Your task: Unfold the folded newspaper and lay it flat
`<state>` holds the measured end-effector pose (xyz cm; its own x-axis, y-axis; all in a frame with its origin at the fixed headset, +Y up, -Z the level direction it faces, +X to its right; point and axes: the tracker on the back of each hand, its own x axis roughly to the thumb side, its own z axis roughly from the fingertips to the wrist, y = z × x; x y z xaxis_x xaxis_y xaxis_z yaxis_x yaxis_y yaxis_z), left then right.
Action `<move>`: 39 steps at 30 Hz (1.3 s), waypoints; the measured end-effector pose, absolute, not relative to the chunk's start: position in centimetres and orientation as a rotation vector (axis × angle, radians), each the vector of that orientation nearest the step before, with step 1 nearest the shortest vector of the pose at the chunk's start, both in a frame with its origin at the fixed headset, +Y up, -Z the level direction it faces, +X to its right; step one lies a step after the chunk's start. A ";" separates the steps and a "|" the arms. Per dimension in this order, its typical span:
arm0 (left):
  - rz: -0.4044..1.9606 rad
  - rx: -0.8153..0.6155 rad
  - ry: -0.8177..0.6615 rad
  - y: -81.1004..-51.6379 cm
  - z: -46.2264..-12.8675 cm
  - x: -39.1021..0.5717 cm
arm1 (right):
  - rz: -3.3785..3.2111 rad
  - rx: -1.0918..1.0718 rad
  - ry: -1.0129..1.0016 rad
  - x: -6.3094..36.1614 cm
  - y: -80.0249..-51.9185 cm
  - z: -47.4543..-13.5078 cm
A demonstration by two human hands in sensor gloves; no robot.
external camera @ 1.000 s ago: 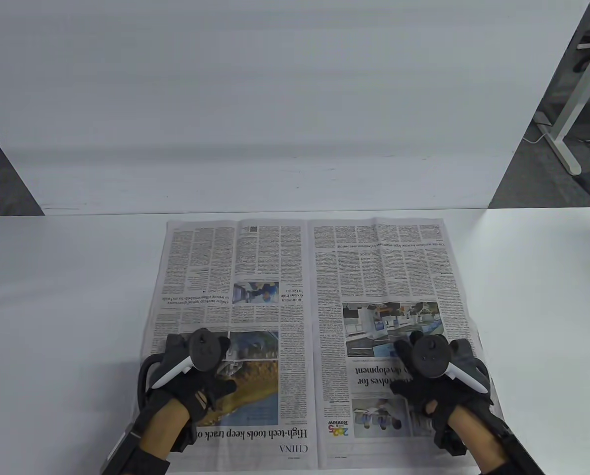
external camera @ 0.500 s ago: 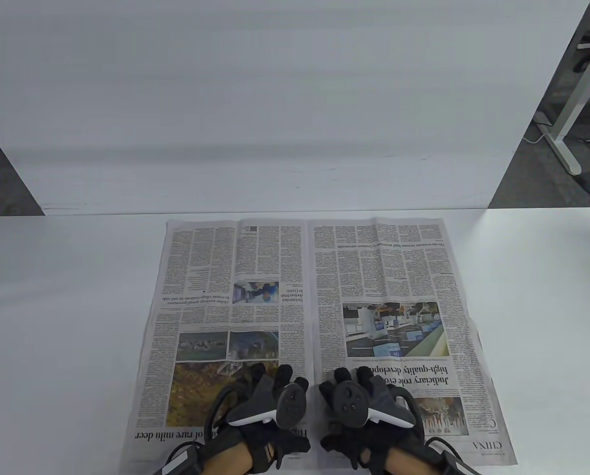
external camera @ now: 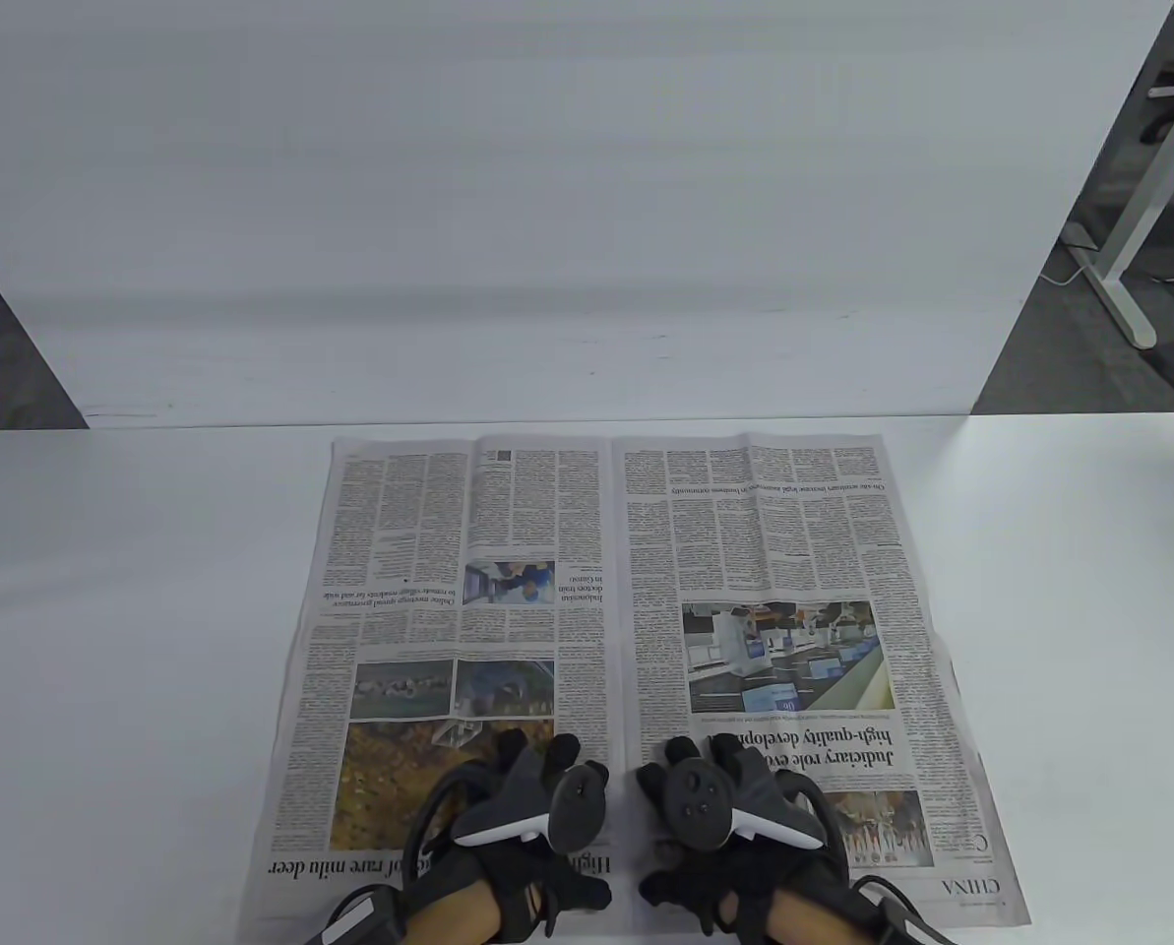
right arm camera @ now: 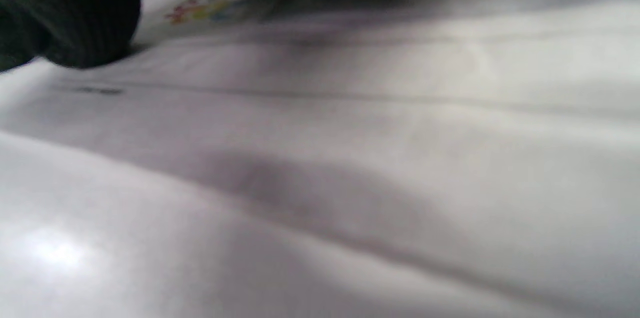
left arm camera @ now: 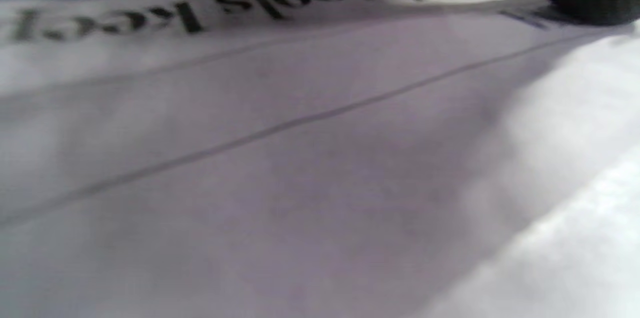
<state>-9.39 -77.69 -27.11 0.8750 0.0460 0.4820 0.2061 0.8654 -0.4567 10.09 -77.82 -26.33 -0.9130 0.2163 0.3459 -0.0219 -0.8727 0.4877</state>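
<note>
Thin, creased grey-white printed newspaper (external camera: 626,630) lies spread open; at six o'clock, black-gloved left hand (external camera: 532,817) and right hand (external camera: 719,817) press it, fingers spread flat.

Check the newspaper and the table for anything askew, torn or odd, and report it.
Nothing stands out. The newspaper lies open on the white table, fairly square to its edge, with only slight ripples near the centre crease. The left hand and right hand rest on it either side of that crease.

A lab or office recording space: a plain white table (external camera: 1088,591), a white partition board (external camera: 547,197) behind it, grey carpet (external camera: 1069,364), and a white metal desk leg (external camera: 1133,221).
</note>
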 end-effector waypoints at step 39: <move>0.139 -0.576 -0.131 -77.6 -30.2 -27.7 | 2.862 0.231 0.693 28.1 -77.6 -27.9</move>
<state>-27.70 -77.57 -30.21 0.9823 0.1676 0.0843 -0.0943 0.8295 -0.5504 28.10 -77.56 -27.90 -0.9703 0.2173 0.1062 -0.1446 -0.8731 0.4655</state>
